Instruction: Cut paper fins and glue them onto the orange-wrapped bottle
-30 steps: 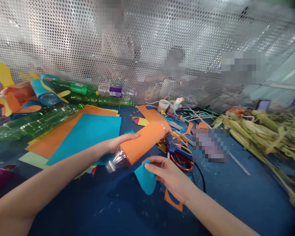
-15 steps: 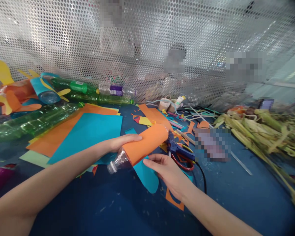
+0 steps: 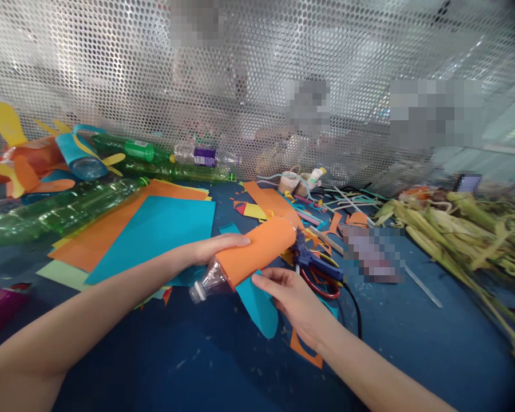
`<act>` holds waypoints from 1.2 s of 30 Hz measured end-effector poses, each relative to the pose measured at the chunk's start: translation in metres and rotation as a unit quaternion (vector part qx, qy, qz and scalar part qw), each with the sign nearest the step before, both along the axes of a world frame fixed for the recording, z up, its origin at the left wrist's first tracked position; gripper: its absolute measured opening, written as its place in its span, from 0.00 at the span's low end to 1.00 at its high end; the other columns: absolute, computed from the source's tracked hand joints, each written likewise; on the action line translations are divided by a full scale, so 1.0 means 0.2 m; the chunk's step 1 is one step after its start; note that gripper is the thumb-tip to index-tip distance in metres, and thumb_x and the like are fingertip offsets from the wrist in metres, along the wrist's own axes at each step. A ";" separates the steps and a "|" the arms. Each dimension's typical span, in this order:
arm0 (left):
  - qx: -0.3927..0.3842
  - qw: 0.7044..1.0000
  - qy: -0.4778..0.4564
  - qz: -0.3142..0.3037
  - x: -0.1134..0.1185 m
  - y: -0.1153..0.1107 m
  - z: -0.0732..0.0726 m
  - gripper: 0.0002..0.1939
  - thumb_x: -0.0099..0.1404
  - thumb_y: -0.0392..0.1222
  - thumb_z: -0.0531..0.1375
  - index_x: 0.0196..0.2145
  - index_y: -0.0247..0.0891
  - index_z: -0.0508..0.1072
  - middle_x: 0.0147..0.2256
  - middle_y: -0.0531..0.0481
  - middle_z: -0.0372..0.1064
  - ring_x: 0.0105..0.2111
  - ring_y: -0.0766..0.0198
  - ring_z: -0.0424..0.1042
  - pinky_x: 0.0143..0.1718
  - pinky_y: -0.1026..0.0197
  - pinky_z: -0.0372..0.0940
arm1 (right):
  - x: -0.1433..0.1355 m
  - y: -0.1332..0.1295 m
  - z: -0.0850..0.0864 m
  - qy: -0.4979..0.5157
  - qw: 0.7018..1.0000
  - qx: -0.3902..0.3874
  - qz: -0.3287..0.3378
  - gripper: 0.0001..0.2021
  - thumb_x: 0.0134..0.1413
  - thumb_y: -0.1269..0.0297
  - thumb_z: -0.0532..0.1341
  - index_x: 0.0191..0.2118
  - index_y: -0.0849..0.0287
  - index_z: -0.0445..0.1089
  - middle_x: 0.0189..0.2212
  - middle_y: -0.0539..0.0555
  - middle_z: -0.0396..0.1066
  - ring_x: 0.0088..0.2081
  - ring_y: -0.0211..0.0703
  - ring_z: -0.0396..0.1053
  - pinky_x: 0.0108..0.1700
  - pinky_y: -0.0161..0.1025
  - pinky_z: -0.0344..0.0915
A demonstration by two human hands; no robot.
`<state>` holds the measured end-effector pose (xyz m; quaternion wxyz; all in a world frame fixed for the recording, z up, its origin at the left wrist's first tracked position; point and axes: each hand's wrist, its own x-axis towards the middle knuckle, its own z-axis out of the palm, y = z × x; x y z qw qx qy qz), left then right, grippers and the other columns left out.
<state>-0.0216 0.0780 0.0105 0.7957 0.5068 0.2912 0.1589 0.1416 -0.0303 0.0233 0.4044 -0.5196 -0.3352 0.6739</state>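
Note:
A clear plastic bottle (image 3: 212, 282) wrapped in orange paper (image 3: 257, 249) lies tilted above the table, its white cap toward the lower left. My left hand (image 3: 221, 246) is closed around the wrapped bottle from the left, thumb on top and the other fingers hidden behind it. At the near side, my right hand (image 3: 294, 297) pinches a rounded blue paper strip (image 3: 261, 313) between thumb and fingers, close to the lower edge of the orange wrap. Whether the strip is attached there I cannot tell. On the far side, a blue paper end (image 3: 229, 229) shows beyond my left hand.
Just right of the bottle lies a blue glue gun (image 3: 320, 266) with a black cord, by red-handled scissors (image 3: 320, 288). Coloured sheets (image 3: 175, 223) and green bottles (image 3: 68, 212) are at the left. Corn husks (image 3: 450, 240) lie right; a perforated metal panel (image 3: 257, 74) stands behind.

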 end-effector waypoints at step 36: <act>0.064 0.998 0.023 -0.003 0.00 0.00 -0.02 0.18 0.56 0.53 0.57 0.36 0.35 0.72 0.36 0.43 0.72 0.33 0.59 0.70 0.33 0.63 0.62 | 0.03 0.01 0.00 -0.052 0.998 0.031 0.018 0.15 0.36 0.53 0.67 0.27 0.60 0.73 0.24 0.52 0.72 0.24 0.39 0.66 0.29 0.36 0.60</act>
